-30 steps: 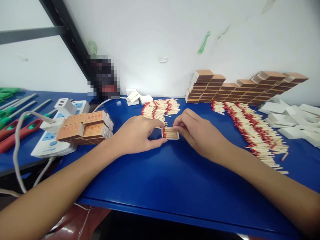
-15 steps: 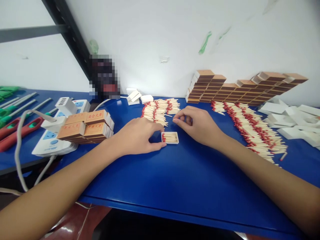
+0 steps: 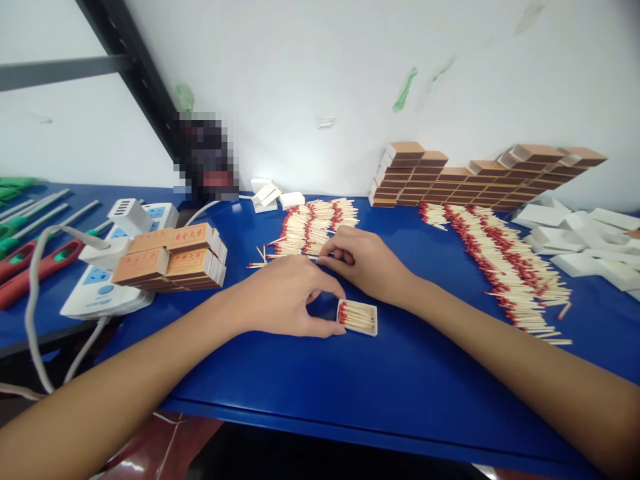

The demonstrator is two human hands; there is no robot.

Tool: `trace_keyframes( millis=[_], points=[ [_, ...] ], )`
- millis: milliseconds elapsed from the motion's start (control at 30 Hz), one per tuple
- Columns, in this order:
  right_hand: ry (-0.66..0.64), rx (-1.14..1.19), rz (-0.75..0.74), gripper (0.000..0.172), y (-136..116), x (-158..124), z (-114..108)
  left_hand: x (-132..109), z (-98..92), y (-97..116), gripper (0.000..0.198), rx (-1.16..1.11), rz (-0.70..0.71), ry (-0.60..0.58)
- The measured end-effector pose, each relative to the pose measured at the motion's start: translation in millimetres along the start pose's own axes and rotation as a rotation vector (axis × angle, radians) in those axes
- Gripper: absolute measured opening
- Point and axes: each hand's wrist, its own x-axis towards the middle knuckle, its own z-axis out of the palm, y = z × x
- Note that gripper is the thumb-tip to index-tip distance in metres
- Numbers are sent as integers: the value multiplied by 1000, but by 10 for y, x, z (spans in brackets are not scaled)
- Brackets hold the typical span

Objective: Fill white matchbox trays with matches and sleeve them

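Matches (image 3: 359, 316) in a white tray (image 3: 375, 323), left hand (image 3: 285, 297) on its end

From where I stand, the tray sits on the blue worktop (image 3: 300, 387), match heads toward the left. The left hand has thumb and fingertips closed on that end. The right hand (image 3: 367, 263) is curled just beyond, fingertips by a pile of loose matches (image 3: 306, 227); I can't tell whether it grips any.

The stacked orange matchboxes (image 3: 170, 257) at left carry red Chinese characters: 安全火柴, as near as I can read, on a back one, blurrier in front. Blue lettering on the white power strip (image 3: 105, 293) is too small to make out. Over right, a stepped wall of matchboxes (image 3: 450, 183) shows brown sides, behind a longer spread of matches (image 3: 505, 267) and heaped white trays (image 3: 585, 237).
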Motion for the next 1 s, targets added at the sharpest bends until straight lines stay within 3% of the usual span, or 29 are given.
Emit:
trace_keyframes(
  millis=[233,400,500,600,700,900,1000],
  points=[
    [-104,-180,125,9,10,-59,-135,13,-6,-63,28,58,-34,1],
    [-29,-163,71,12,-9,-198,-393,50,-10,-149,33,62,-93,69],
    [-102,-164,52,15,-112,-269,-481,64,-20,-191,34,67,-129,102],
    [-205,-236,76,13,-215,-313,-460,67,-32,-209,33,85,-153,99],
    [-226,-230,73,12,-237,-316,-393,62,-39,-205,34,100,-157,102],
    [-19,-64,-30,10,-70,-187,-247,22,-35,-139,32,-30,-58,36],
    [10,-50,-89,14,7,-113,-128,3,-33,-97,30,-95,-48,-13]
  ],
)
